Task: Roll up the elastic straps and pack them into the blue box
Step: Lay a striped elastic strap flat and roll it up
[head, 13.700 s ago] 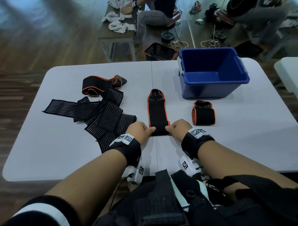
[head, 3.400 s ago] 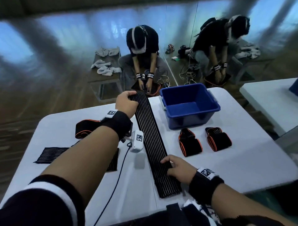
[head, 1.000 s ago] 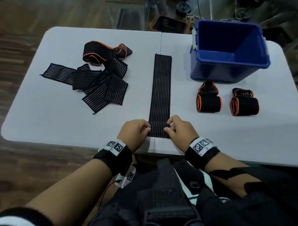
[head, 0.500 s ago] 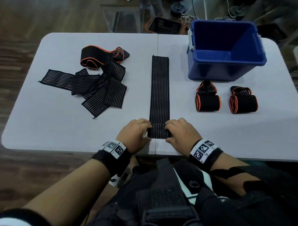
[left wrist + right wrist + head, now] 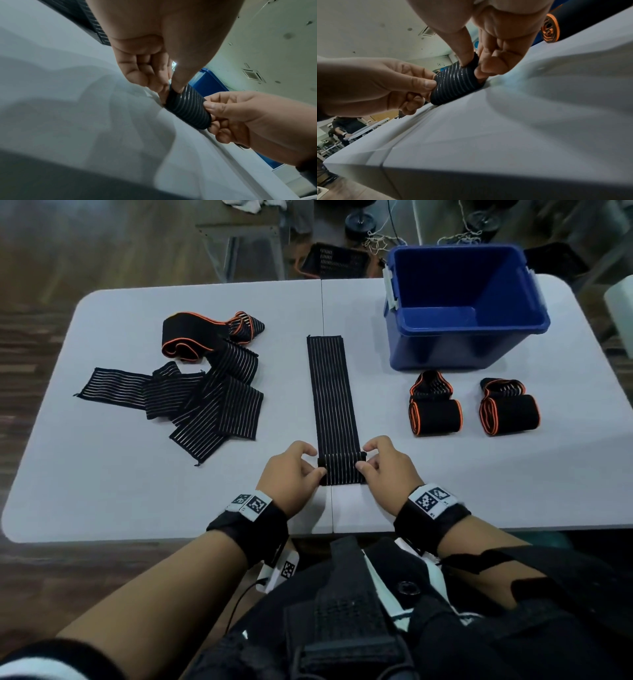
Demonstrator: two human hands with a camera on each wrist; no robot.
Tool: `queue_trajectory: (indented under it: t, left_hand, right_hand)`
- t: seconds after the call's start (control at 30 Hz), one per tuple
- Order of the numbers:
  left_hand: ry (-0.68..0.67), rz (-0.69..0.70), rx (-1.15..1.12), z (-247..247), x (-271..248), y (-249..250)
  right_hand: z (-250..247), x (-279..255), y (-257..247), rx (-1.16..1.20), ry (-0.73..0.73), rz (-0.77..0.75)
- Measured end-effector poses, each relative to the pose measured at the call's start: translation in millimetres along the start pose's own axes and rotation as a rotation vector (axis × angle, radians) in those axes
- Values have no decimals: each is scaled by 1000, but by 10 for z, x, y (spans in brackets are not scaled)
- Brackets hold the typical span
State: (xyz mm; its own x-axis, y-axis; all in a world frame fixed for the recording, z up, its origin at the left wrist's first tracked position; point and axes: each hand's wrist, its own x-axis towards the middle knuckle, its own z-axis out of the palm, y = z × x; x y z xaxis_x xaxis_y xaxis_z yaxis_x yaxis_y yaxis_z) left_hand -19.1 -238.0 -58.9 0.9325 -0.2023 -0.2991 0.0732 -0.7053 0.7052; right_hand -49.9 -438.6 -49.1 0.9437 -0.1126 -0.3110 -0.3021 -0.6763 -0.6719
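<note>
A black striped elastic strap (image 5: 331, 392) lies flat down the middle of the white table (image 5: 102, 501), its near end turned into a small roll (image 5: 342, 470). My left hand (image 5: 295, 470) pinches the roll's left end (image 5: 173, 93). My right hand (image 5: 383, 465) pinches its right end (image 5: 471, 63). Both wrist views show the striped roll (image 5: 453, 86) held between thumbs and fingers on the tabletop. The blue box (image 5: 462, 302) stands open at the far right. Two rolled straps with orange edges (image 5: 435, 414) (image 5: 510, 412) lie in front of it.
A heap of loose striped straps (image 5: 205, 395) and one orange-edged strap (image 5: 195, 337) lie on the table's left half. Beyond the far edge stand a bench and a dark basket (image 5: 335, 263) on the wooden floor.
The strap's near end has been turned over into a small roll, and both hands have shifted slightly forward with it. The view has also moved a little.
</note>
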Motion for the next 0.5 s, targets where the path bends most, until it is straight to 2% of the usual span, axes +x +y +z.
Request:
queue_trajectory:
  t: [0.23, 0.37, 0.5]
  left_hand:
    - [-24, 66, 52, 33, 23, 27]
    - [-59, 110, 125, 32, 25, -5]
    - [-68, 181, 204, 21, 44, -31]
  right_hand:
    - [-6, 14, -24, -137, 7, -25]
    - [-27, 49, 17, -263, -45, -25]
    - [-20, -40, 45, -269, -60, -81]
